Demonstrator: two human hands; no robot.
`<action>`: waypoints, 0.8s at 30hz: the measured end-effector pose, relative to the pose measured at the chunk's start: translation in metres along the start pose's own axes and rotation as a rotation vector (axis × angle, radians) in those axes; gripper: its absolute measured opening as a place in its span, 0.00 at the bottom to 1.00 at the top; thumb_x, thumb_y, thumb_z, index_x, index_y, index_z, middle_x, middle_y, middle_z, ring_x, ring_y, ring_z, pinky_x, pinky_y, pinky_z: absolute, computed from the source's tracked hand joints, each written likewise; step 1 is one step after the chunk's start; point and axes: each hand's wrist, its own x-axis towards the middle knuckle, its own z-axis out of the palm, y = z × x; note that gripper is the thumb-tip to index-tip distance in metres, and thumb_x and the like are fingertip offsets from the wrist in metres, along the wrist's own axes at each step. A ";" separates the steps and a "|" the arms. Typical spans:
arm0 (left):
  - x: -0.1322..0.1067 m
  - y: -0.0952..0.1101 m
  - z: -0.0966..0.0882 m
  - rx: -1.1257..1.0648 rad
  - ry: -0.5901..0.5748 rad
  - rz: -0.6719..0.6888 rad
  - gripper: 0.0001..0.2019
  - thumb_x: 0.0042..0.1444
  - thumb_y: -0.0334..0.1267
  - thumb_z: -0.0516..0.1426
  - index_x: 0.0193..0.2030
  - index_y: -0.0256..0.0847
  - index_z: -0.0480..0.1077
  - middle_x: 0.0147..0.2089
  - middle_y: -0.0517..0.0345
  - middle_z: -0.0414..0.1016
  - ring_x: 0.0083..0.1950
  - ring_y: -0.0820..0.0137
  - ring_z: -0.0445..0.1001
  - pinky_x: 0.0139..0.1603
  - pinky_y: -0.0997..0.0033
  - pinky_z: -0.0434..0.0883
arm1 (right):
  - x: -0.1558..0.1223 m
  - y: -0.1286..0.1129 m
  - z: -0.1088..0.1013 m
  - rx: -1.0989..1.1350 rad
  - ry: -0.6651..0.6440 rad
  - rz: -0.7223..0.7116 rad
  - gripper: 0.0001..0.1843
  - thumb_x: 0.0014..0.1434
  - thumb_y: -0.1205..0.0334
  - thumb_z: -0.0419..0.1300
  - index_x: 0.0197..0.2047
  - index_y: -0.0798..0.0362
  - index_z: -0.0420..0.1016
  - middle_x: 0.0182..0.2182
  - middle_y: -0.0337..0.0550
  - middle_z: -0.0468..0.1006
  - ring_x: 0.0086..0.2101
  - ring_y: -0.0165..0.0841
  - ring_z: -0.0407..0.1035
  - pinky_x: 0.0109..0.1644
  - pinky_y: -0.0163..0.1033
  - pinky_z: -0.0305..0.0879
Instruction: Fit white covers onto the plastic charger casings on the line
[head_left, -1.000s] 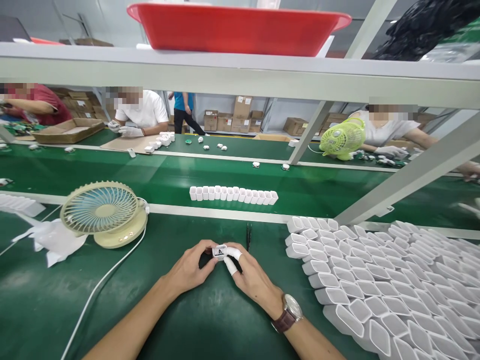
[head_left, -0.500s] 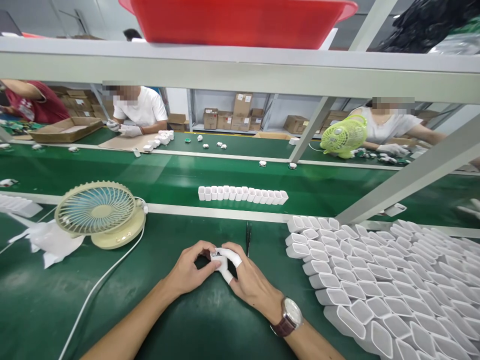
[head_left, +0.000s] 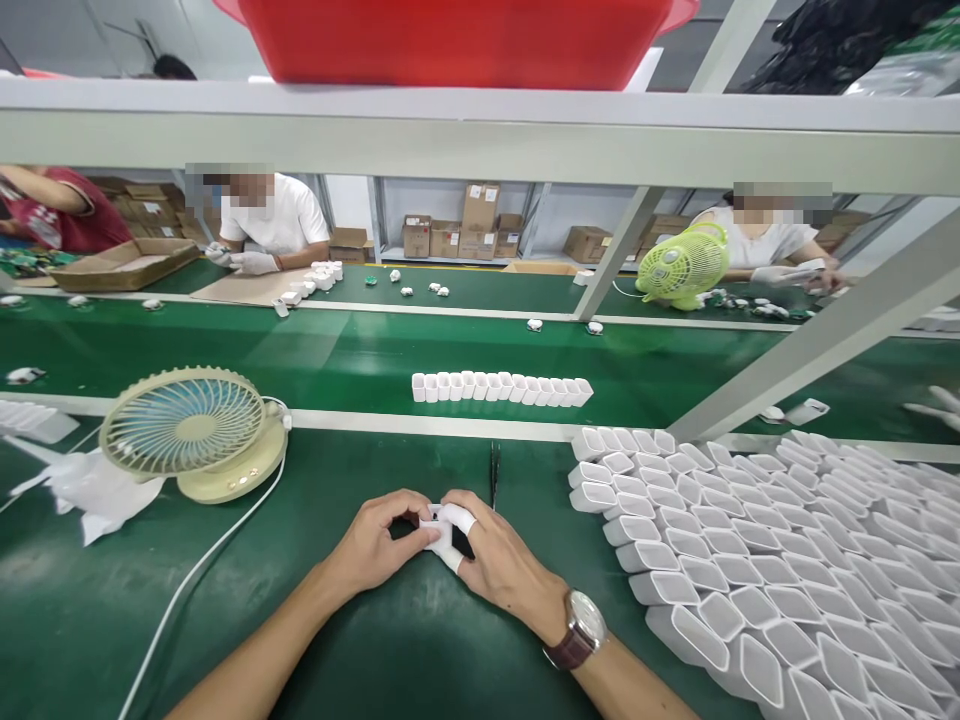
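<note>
My left hand (head_left: 379,540) and my right hand (head_left: 499,555) meet over the green work surface. Between their fingertips they pinch a small white plastic part (head_left: 435,522), with a dark spot on its upper side; most of it is covered by fingers. White coverings wrap the thumb and index finger of my right hand, and a watch (head_left: 585,618) is on that wrist. Just beyond the right hand lies a thin black tool (head_left: 495,475), perhaps tweezers. Many hollow white plastic cases (head_left: 686,622) stand packed together to the right, open ends up.
A row of white cases (head_left: 501,388) sits on the green conveyor belt (head_left: 360,350). At left are a cream fan (head_left: 191,420) with its cable and crumpled white tissue (head_left: 105,490). A slanted metal post (head_left: 810,335) and a shelf with a red tub (head_left: 457,40) frame the view. Co-workers sit opposite.
The row of cases and small parts on the near belt have shifted right. Both hands keep hold of the white part, its angle slightly changed. The co-worker at far right has moved their hands.
</note>
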 end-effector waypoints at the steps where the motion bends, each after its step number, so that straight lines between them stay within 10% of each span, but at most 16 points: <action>1: 0.000 0.001 0.000 -0.016 -0.004 -0.012 0.10 0.62 0.45 0.64 0.37 0.42 0.75 0.43 0.53 0.82 0.44 0.64 0.79 0.45 0.66 0.76 | 0.000 -0.001 0.000 0.009 -0.002 0.001 0.16 0.68 0.67 0.58 0.57 0.47 0.67 0.51 0.50 0.75 0.50 0.43 0.76 0.55 0.51 0.78; 9: 0.003 0.001 -0.004 -0.530 -0.051 -0.179 0.25 0.50 0.46 0.73 0.53 0.42 0.76 0.57 0.45 0.77 0.47 0.61 0.80 0.49 0.59 0.79 | -0.006 0.010 0.012 0.237 0.081 0.209 0.26 0.64 0.49 0.67 0.60 0.47 0.67 0.44 0.43 0.79 0.42 0.38 0.77 0.50 0.47 0.77; 24: 0.006 0.005 0.002 -0.744 0.058 -0.397 0.25 0.45 0.42 0.76 0.49 0.37 0.80 0.37 0.54 0.83 0.35 0.68 0.80 0.42 0.65 0.78 | -0.008 0.010 0.010 0.221 0.064 0.230 0.27 0.69 0.42 0.58 0.64 0.48 0.71 0.38 0.44 0.81 0.37 0.38 0.77 0.47 0.45 0.77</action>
